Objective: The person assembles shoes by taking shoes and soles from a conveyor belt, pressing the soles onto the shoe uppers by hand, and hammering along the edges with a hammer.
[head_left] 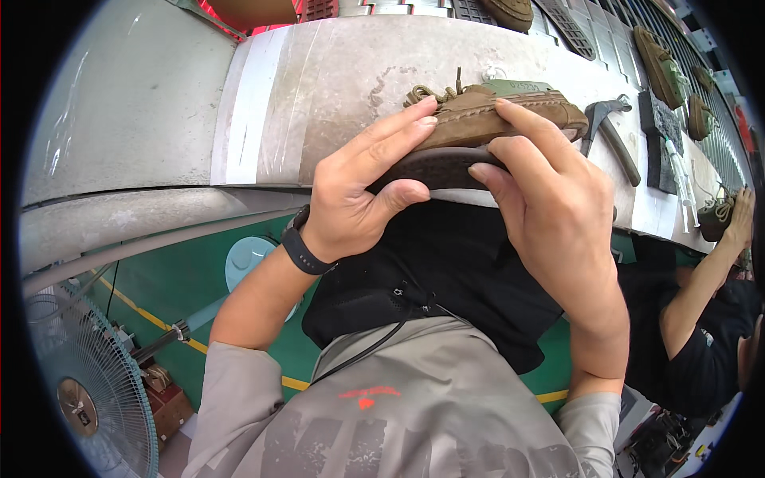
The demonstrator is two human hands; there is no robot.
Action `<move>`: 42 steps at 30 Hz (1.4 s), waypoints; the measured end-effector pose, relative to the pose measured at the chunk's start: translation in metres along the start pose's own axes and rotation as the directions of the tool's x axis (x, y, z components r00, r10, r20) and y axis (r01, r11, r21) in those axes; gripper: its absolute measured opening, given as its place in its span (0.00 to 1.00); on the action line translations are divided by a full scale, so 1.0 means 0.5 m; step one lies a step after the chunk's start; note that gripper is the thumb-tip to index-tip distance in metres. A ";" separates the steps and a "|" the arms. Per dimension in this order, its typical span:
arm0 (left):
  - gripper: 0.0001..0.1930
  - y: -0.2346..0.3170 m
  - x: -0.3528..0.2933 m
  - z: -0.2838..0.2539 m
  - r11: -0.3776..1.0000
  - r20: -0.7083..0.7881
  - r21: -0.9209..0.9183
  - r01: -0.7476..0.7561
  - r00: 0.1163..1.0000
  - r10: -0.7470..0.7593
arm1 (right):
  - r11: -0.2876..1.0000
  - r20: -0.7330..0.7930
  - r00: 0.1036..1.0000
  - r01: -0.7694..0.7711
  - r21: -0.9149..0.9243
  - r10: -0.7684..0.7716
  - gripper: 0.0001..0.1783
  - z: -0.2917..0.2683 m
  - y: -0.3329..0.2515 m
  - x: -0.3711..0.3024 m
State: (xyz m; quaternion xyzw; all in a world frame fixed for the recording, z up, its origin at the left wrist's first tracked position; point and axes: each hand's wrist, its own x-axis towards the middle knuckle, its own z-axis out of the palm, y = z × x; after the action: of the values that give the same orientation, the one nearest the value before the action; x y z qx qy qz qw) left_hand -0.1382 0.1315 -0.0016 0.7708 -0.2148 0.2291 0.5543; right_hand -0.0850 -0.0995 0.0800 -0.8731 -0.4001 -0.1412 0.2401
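A brown lace-up shoe [466, 118] with a green last [518, 88] inside it is tilted at the near edge of the bench. Along its near side runs a dark sole [438, 169]; whether it is fixed all along the upper I cannot tell. My left hand [358, 179] lies against the laced side, fingers straight over the upper and thumb apart by the sole. My right hand [550, 179] pinches the sole's edge between thumb and bent finger, its index finger pressed on the upper's stitched rim.
A hammer [617, 139] lies right of the shoe, beside a black block [660, 131] and white slim tools [681, 187]. Beyond the bench, a conveyor carries shoes [657, 64] and loose soles [567, 28]. A co-worker's hand [743, 219] holds another shoe at right. A fan [88, 390] stands lower left.
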 end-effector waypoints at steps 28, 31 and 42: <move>0.07 0.067 0.118 -0.003 0.879 0.207 -0.087 0.468 0.872 -0.444 | 0.998 0.036 0.997 -0.061 -0.018 0.062 0.12 -0.039 0.053 -0.016; 0.09 0.058 0.137 -0.007 0.902 0.262 0.101 0.419 0.864 -0.430 | 0.998 0.019 0.999 -0.046 -0.036 0.046 0.13 -0.034 0.057 -0.016; 0.31 -0.015 0.305 0.076 0.945 0.469 0.308 0.105 0.848 -0.247 | 0.960 0.141 0.959 -0.220 -0.175 0.245 0.20 -0.110 0.088 -0.065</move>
State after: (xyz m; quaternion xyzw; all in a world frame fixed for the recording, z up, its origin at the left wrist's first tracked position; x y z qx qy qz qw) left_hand -0.0072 0.0855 0.0721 0.8886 -0.2455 -0.0041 0.3875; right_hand -0.0750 -0.1744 0.0987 -0.9389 -0.3002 -0.0721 0.1521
